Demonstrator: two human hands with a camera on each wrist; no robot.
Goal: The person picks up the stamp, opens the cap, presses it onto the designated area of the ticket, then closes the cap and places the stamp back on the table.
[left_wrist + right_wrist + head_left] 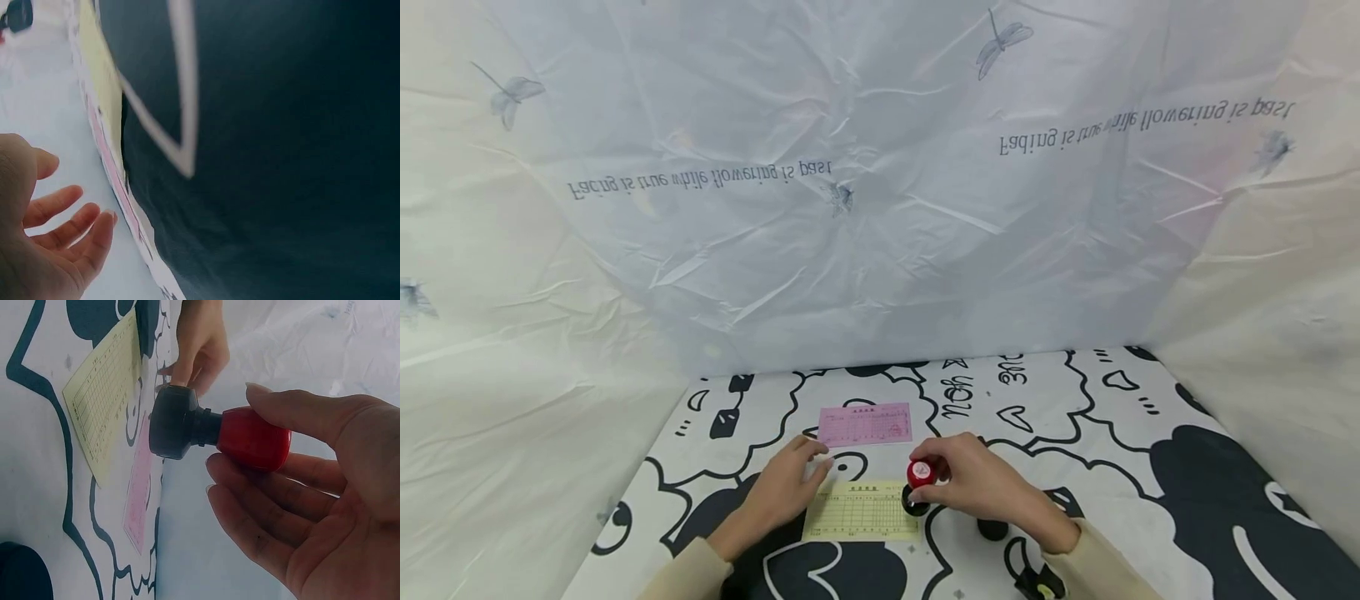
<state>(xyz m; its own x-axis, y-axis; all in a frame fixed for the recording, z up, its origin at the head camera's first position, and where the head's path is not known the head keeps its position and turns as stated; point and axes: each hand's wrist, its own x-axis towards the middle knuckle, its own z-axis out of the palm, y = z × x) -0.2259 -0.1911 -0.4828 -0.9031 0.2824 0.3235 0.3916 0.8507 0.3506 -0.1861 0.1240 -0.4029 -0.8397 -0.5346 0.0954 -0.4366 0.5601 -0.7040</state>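
Note:
My right hand (973, 477) holds a stamp by its red knob (253, 440), thumb on one side and fingers on the other. The stamp's black base (174, 422) is held over the right end of a yellow printed slip (857, 510) in the head view. Beside the slip's left edge is my left hand (784, 485), fingers loosely bent around nothing. A pink printed slip (865, 424) lies farther back on the cloth, with a faint mark at its right side.
A white cloth (1120, 467) with black cartoon prints covers the table. Pale plastic sheeting (880, 250) rises behind and at both sides. A dark round thing (24, 575) shows at the lower left of the right wrist view.

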